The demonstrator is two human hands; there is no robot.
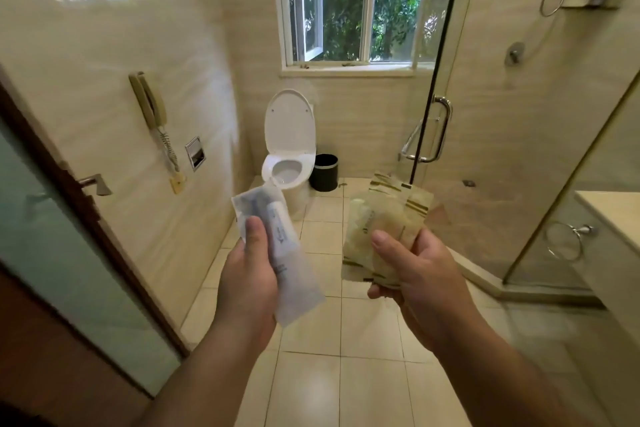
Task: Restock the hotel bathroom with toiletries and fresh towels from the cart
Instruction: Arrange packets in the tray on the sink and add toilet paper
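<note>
The worktop is seen far to the right, and the packs should likely be carried there. The gold packs are held up over the floor, with the right hand curled round them. The clear pack is pinched by the left hand. Both should be gripped firmly so nothing gets dropped.

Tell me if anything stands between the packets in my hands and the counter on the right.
Nothing visible does. The beige packets in the right hand and the clear packet in the left hand have only bare floor tiles between them and the counter. The shower glass stands beside it, off that path.
</note>
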